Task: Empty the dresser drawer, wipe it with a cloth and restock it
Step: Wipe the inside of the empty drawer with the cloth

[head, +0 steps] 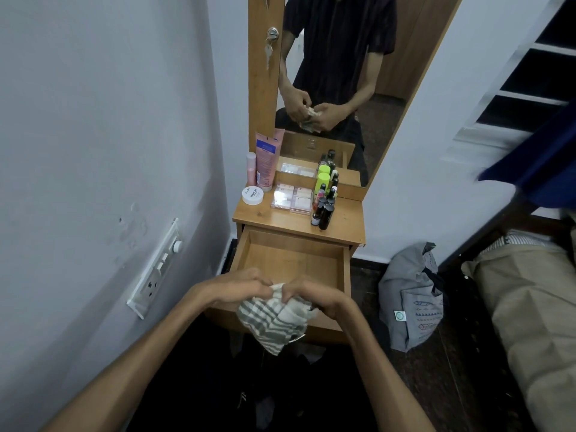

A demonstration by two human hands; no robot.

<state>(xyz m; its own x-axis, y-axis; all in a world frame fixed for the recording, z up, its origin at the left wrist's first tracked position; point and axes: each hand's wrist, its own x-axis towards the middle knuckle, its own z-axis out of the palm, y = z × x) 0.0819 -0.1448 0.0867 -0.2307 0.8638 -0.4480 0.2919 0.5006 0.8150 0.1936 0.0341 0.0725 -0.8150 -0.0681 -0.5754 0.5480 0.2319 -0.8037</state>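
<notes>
The striped cloth (pixel 274 319) is gripped at its top by the left hand (pixel 246 283) and right hand (pixel 314 296), its long axis hanging downward below them, over the open drawer's (pixel 293 260) front edge.

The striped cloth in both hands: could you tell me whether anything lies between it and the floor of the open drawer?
Nothing visible does. The cloth is bunched between the left hand and the right hand over the front edge of the drawer, whose wooden floor shows bare. The bottles and other toiletries stand on the dresser top, clear of it.
</notes>
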